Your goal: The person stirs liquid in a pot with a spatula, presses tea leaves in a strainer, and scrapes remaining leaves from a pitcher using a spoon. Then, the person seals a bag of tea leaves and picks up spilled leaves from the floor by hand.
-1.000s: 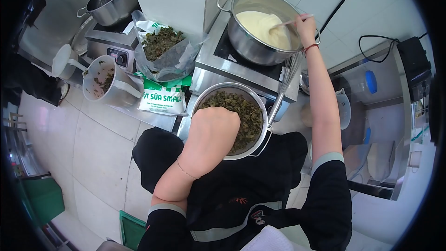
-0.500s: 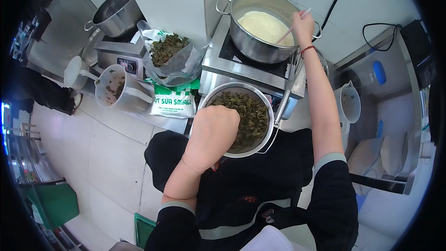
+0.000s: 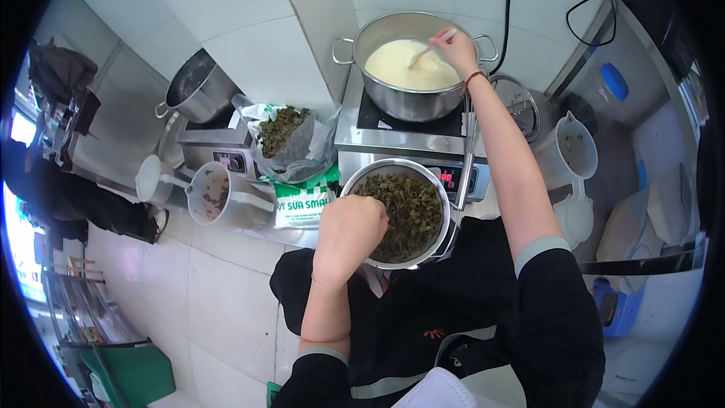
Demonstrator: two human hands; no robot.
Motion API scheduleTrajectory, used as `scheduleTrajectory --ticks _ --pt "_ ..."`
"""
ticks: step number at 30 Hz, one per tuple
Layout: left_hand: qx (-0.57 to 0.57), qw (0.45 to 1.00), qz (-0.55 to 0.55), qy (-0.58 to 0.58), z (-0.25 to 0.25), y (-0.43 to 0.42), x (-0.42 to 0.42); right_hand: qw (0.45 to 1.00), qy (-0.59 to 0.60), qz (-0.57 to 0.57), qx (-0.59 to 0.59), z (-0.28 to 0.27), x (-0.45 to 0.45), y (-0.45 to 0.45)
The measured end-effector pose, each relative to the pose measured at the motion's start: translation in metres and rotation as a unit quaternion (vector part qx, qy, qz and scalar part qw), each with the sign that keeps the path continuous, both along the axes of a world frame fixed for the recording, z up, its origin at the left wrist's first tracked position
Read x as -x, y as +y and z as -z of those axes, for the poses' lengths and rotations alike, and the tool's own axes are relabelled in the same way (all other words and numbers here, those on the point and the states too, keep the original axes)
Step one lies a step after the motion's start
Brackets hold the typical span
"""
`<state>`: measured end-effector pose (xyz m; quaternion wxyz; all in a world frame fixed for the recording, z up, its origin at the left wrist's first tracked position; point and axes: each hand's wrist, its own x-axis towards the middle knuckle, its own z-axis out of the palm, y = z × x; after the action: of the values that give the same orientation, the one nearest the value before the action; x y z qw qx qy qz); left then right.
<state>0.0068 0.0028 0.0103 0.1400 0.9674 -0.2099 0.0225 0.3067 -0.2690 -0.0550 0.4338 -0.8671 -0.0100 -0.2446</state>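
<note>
Head view: leaves (image 3: 411, 215) dark green, crumpled, perhaps damp.

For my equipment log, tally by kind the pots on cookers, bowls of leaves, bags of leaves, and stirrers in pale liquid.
Pots: 2
Leaf bowls: 1
Leaf bags: 1
Stirrers: 1
Total: 5

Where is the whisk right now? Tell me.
In the head view, the whisk is right of centre, just beyond the bowl's right rim, its wires pointing up beside the pot.
</note>
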Motion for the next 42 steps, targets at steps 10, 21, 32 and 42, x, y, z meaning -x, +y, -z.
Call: scheduleTrajectory --ticks 10,21,32,42 --pt "0.011 1.0 0.003 0.0 0.003 -0.001 0.0 0.989 -0.009 -0.116 -0.095 -0.004 0.005 0.011" --pt "0.011 1.0 0.005 -0.011 0.001 -0.003 0.0 0.972 -0.136 0.191 -0.011 -0.019 0.026 0.009" --pt "-0.014 0.999 0.019 -0.036 0.007 -0.013 0.006 0.986 0.064 -0.156 0.016 -0.003 0.005 0.011" --pt "-0.015 1.0 0.017 -0.01 0.006 -0.001 0.008 0.992 0.032 -0.068 0.097 -0.037 0.075 -0.017"
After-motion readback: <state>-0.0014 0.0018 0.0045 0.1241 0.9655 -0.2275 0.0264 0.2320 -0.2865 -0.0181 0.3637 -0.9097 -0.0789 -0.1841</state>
